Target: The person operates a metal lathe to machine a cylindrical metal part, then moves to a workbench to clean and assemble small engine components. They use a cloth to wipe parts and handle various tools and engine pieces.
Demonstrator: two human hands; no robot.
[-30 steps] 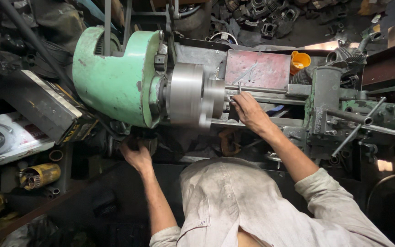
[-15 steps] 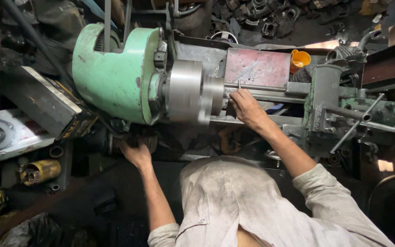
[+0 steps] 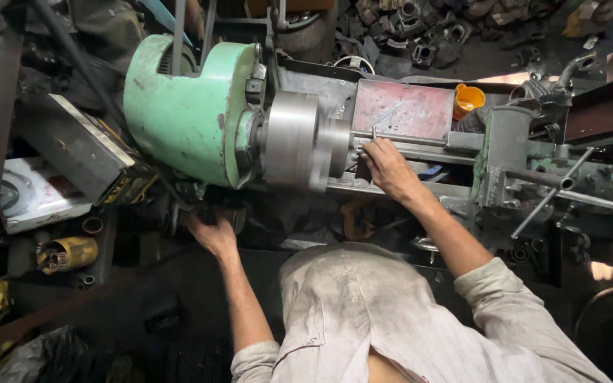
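Person, seen from above: one pale grey-beige shirt, woven fabric, creased and marked with dark smudges across the back and shoulders. Sleeves rolled or pushed up to about the elbow on both arms, cuffs bunched in folds. Forearms bare. Left hand [image 3: 212,235] and right hand [image 3: 384,167] bare: no gloves, rings or watch visible.

We are in a cramped metalworking shop, grimy and dark with oil. A lathe fills the middle, its green headstock [image 3: 186,113] driving a large steel chuck [image 3: 296,138] over the bed. Around it we see a heap of scrap metal parts [image 3: 420,21], a yellow can [image 3: 65,254] and an orange cup [image 3: 468,99].
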